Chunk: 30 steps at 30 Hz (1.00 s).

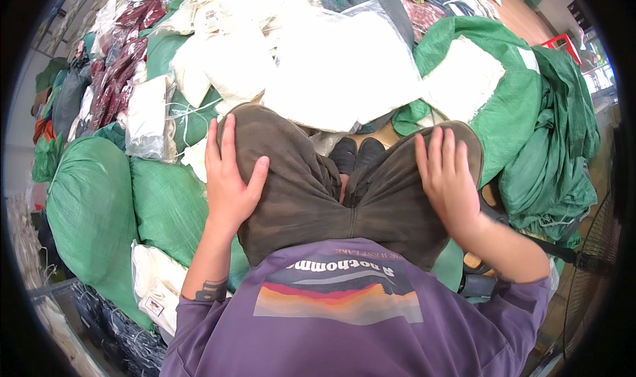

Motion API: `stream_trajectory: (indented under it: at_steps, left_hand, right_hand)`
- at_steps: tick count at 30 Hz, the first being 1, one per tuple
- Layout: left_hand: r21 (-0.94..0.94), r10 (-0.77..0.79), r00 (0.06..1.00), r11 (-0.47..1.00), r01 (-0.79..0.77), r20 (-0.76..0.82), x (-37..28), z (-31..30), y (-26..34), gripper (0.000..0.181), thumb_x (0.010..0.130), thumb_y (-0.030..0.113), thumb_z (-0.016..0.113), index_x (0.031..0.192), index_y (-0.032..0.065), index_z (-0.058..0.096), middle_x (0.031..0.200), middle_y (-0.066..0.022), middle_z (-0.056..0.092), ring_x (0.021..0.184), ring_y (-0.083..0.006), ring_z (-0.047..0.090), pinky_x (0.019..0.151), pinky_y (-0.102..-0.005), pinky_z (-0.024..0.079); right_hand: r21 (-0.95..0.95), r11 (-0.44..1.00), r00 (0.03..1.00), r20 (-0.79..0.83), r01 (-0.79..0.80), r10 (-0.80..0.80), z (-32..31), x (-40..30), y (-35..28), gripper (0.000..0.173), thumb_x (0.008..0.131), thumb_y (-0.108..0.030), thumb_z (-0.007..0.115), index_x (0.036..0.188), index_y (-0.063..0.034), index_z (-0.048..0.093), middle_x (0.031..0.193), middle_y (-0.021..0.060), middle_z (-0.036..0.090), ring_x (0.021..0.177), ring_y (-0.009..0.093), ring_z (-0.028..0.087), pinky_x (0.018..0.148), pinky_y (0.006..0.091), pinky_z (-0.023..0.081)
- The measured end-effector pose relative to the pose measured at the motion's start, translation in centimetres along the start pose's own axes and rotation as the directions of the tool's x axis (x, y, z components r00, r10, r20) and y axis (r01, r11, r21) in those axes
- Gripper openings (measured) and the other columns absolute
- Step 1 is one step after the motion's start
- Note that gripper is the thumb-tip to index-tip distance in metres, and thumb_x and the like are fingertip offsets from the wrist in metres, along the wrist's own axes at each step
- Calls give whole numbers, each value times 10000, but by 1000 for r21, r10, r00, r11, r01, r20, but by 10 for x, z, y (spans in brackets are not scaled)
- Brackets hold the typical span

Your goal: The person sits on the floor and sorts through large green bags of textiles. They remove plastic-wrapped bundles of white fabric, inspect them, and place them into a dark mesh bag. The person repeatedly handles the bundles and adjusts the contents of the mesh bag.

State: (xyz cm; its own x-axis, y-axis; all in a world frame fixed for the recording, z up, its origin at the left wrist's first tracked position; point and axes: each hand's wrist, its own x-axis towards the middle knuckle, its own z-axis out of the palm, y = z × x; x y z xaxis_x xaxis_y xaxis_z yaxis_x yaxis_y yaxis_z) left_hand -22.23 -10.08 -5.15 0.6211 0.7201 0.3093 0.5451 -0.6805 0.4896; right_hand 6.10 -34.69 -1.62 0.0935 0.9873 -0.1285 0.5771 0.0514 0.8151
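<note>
My left hand (232,173) rests flat on my left thigh near the knee, fingers apart and holding nothing. On the other thigh lies my right hand (444,171), palm down, with nothing in it. Both thighs are in brown trousers (298,193). Beyond my knees a large white fabric piece in clear plastic (343,74) lies on the heap, washed out by bright light. A folded cream cloth (467,76) sits right of it on a green woven sack (516,104). Left of my left hand is a plastic-wrapped white packet (149,116).
Stuffed green sacks (92,203) bulge at the left, with another white packet (154,282) beside them. Dark red wrapped garments (117,74) are piled at the upper left. My dark shoes (355,153) show between my knees. A fan's wire guard (591,277) stands at the right.
</note>
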Motion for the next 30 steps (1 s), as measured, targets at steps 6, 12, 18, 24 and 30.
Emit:
stream_trajectory:
  at_steps: [6,12,18,24,30]
  left_hand:
    - [48,10,999,999,-8,-46,-3,1,5,819,923,333,729,1603,51,370,1591,-374,317,1470,-545,328,1199,-586,299]
    - [-153,461,887,874,-460,-31,17,9,74,668,891,367,729,1464,52,593,1584,-313,395,1423,-520,433,1143,-639,339]
    - [-324,844,388,275,-905,-370,23,74,204,478,914,329,614,1375,212,658,1455,-125,585,1268,-413,599,1086,-625,419]
    - [-229,797,572,604,-763,195,116,102,118,626,848,422,753,1455,382,605,1564,-162,496,1446,-459,445,1145,-688,327]
    - [-291,159,961,953,-89,225,244,110,74,479,1032,414,635,1243,-11,695,1183,-204,749,1041,-341,750,889,-390,579]
  right_hand:
    - [453,833,936,-288,318,-201,-23,-34,-20,458,946,-218,552,1366,-57,638,1414,164,622,1323,377,589,1104,537,461]
    - [946,298,890,-243,129,387,14,4,18,493,791,-18,680,1282,-64,665,1376,157,626,1282,345,608,1079,472,492]
    - [916,-391,962,22,89,272,-31,83,-3,499,908,-46,735,1386,-26,595,1384,159,627,1246,284,638,1032,394,540]
    - [61,-982,935,322,-178,-149,21,52,54,461,1053,-170,589,1466,9,487,1395,188,635,1141,270,712,969,371,577]
    - [371,-918,853,426,139,301,55,152,120,479,1008,-286,606,1407,-31,532,1345,112,632,1217,250,639,916,382,514]
